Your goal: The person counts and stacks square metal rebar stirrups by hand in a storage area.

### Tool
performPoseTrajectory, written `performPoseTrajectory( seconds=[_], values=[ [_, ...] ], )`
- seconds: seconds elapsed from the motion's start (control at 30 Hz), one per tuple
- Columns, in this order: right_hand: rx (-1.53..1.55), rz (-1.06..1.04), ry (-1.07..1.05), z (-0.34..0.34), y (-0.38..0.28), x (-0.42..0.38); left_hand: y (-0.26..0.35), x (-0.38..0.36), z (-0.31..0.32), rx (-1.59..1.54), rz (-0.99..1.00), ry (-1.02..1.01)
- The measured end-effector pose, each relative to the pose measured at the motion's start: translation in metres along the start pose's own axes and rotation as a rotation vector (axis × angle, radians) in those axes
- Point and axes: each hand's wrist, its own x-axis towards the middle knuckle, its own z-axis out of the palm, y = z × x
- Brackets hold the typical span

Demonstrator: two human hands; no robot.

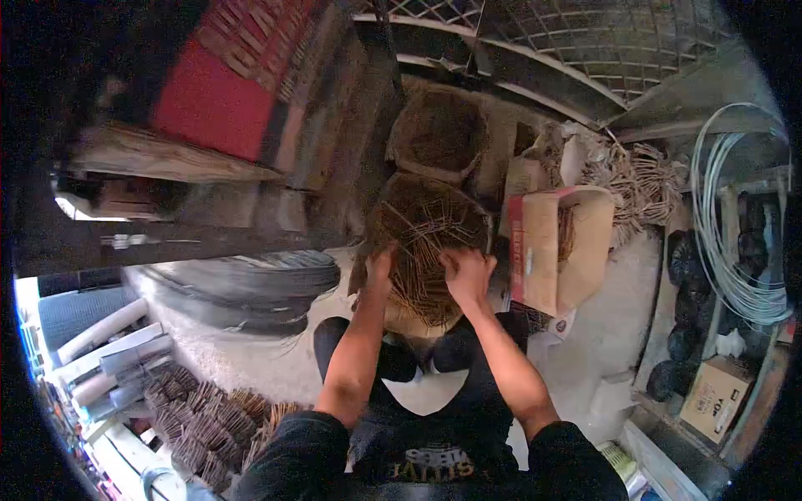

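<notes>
Between my knees stands a round, sack-like container (378, 224) filled with a tangle of thin, rusty metal rods (428, 250), some of them bent. At its left side is my left hand (380, 265), blurred, with the fingers curled in. Over the right part of the heap, my right hand (468, 274) has its fingers bent and drawn together at the rods. What either hand grips is too small and dim to make out.
Behind stands a second round container (439, 134). To the right are an open cardboard box (585, 250), bundles of bent rods (643, 179) and a hanging wire coil (710, 225). Left lie a dark wire coil (242, 292) and stacked rod bundles (200, 417).
</notes>
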Motion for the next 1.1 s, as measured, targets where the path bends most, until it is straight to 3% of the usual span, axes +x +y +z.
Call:
performPoseTrajectory(
  seconds=[0.07, 0.13, 0.2, 0.37, 0.43, 0.5, 0.63, 0.7, 0.83, 0.97, 1.1],
  values=[
    [0.042, 0.061, 0.013, -0.05, -0.017, -0.028, 0.023, -0.074, 0.001, 0.105, 0.152, -0.058],
    [0.346, 0.221, 0.006, -0.103, -0.038, -0.054, 0.041, -0.146, 0.002, 0.164, 0.237, -0.09],
    [0.415, 0.264, 0.019, -0.163, -0.066, -0.075, 0.058, -0.217, 0.002, 0.205, 0.447, -0.172],
    [0.527, 0.286, 0.074, -0.278, -0.114, -0.103, 0.109, -0.375, 0.01, 0.054, 0.452, -0.192],
    [0.64, 0.308, 0.061, -0.32, -0.134, -0.104, 0.141, -0.443, 0.006, 0.076, 0.37, -0.242],
    [0.656, 0.279, 0.023, -0.366, -0.156, -0.1, 0.163, -0.489, 0.004, 0.089, 0.452, -0.238],
    [0.763, 0.171, -0.002, -0.402, -0.19, -0.084, 0.214, -0.555, -0.009, 0.161, 0.677, -0.269],
    [0.879, 0.197, -0.074, -0.418, -0.211, -0.076, 0.231, -0.578, -0.016, 0.105, 0.843, -0.379],
    [0.95, 0.159, -0.13, -0.431, -0.255, -0.061, 0.268, -0.605, -0.034, 0.097, 0.99, -0.323],
    [1.097, 0.011, 0.014, -0.444, -0.319, -0.056, 0.308, -0.63, -0.059, 0.068, 1.067, -0.325],
    [1.036, -0.085, 0.064, -0.438, -0.371, -0.051, 0.354, -0.642, -0.092, 0.09, 1.131, -0.334]
  ],
)
